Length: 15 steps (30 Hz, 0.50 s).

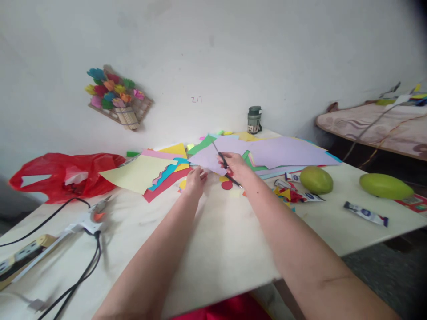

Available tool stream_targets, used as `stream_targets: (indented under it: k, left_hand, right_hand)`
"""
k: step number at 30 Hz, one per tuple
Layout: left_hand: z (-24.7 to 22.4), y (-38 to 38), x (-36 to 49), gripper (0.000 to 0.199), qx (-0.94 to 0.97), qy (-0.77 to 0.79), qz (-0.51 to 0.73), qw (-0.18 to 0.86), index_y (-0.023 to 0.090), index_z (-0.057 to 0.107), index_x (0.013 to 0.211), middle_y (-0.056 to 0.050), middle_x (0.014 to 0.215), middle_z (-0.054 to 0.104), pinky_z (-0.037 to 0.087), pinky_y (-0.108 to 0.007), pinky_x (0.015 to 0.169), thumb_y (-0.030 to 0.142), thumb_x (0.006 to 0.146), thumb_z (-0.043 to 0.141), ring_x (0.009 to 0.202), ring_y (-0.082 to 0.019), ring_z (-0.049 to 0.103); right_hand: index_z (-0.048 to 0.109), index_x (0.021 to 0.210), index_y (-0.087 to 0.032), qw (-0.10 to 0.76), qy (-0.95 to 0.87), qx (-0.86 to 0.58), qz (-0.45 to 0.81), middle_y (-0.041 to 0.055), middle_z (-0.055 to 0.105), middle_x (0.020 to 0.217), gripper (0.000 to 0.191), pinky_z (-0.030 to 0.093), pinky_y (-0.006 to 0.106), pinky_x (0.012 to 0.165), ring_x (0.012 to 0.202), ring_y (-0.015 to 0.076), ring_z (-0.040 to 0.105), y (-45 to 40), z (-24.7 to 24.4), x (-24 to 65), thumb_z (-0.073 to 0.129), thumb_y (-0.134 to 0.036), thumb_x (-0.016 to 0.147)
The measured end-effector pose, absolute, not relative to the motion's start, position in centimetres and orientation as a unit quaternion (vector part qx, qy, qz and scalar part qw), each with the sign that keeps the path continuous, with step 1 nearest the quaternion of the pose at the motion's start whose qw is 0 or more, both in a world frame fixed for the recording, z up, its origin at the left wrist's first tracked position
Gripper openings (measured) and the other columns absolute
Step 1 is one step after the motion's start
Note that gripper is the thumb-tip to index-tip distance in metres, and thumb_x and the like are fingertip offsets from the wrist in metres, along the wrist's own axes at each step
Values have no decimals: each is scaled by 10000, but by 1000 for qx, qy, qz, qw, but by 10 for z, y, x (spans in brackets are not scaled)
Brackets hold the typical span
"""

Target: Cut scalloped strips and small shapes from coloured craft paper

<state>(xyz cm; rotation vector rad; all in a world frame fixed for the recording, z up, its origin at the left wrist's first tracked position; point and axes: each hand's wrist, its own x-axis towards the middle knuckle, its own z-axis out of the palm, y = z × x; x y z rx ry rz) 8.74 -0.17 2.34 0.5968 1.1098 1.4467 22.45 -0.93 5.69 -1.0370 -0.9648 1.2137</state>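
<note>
My right hand (pixel 233 163) grips black-handled scissors (pixel 223 159), their thin blade pointing up and left over a lilac sheet of paper (pixel 205 153). To its left is my left hand (pixel 196 180), fingers loosely curved and apart by the lilac sheet's lower edge; I see nothing held in it. Round paper pieces lie between the hands, among them a red circle (pixel 227 185). A slim dark tool (pixel 233 180) lies partly under my right hand. Left of my left hand are a pale yellow sheet (pixel 140 171), a wavy-edged blue strip (pixel 167 173) and a red sheet (pixel 167 184).
A red plastic bag (pixel 96 164), glue gun (pixel 95 218) and power strip (pixel 23 258) with cables occupy the left. Two green fruits (pixel 316 180), small tubes (pixel 366 214) and paper scraps (pixel 287 194) lie right. A dark bottle (pixel 254 120) stands by the wall.
</note>
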Motion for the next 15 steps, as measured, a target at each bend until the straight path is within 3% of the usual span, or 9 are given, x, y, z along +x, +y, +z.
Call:
stream_targets:
  k: [3, 7, 11, 15]
  left_hand:
    - [24, 1, 95, 105, 233, 494, 586, 598, 159, 515, 914, -48, 825, 563, 536, -272, 688, 184, 858, 600, 668, -136, 636]
    - [28, 7, 107, 116, 209, 478, 559, 645, 129, 536, 941, -94, 802, 591, 551, -290, 648, 163, 852, 602, 677, -178, 652]
    - [31, 20, 118, 81, 197, 504, 534, 649, 127, 563, 884, -87, 728, 605, 523, -254, 557, 160, 840, 623, 608, -168, 639]
    - [33, 33, 126, 72, 232, 522, 526, 630, 138, 568, 792, -66, 643, 593, 484, -242, 472, 79, 821, 598, 532, -161, 610]
  right_hand:
    - [621, 778, -138, 631, -379, -475, 481, -36, 563, 554, 112, 245, 138, 341, 410, 30, 455, -11, 63, 231, 700, -214, 800]
    - [569, 740, -149, 611, -406, -492, 468, -1, 623, 585, 293, 353, 152, 413, 433, 47, 500, -16, 67, 236, 704, -400, 810]
    - [564, 748, -154, 607, -430, -496, 449, 24, 656, 601, 381, 347, 158, 402, 439, 58, 514, -16, 67, 239, 702, -507, 779]
    - [552, 736, -156, 626, -413, -496, 438, -14, 592, 538, 350, 314, 156, 363, 403, 51, 487, -14, 67, 243, 724, -458, 777]
